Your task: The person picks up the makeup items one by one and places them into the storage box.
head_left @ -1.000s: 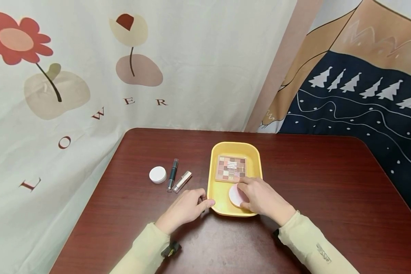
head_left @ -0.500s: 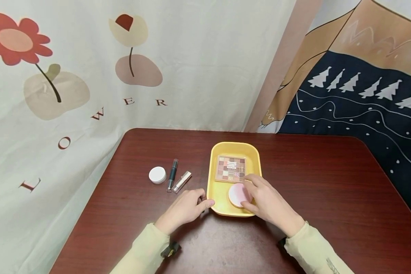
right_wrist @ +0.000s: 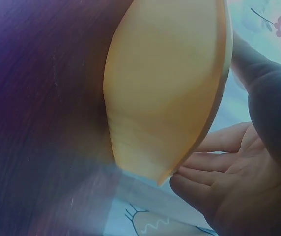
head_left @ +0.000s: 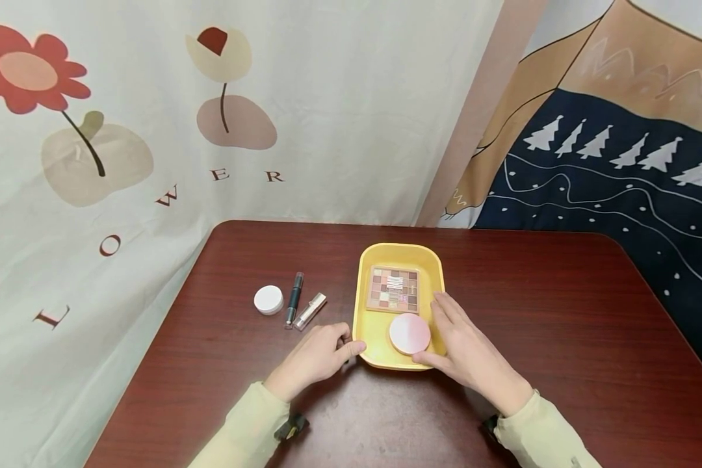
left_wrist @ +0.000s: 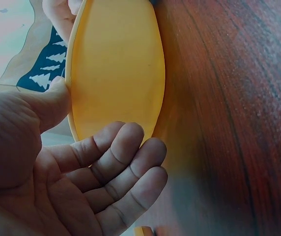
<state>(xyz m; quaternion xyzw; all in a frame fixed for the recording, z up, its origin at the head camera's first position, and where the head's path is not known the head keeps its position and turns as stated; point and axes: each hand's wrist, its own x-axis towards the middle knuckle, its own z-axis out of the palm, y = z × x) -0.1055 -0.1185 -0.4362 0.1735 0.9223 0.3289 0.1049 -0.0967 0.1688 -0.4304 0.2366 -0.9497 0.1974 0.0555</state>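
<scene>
A yellow tray stands on the table, holding an eyeshadow palette toward its far end and a round pink compact at the near end. My left hand grips the tray's near left corner, thumb over the rim and fingers curled by the outer wall, as the left wrist view also shows. At the right side, my right hand spreads over the tray's rim with its fingers extended; the thumb lies close to the compact's lower edge. Nothing is held in that hand.
Left of the tray lie a white round jar, a dark pen-like cosmetic stick and a clear and gold tube. The dark red wooden table ends at printed curtains behind.
My right hand has let go of the compact and drawn back to the right, over the tray's rim. The compact stays in the tray. My left hand has kept its place.
</scene>
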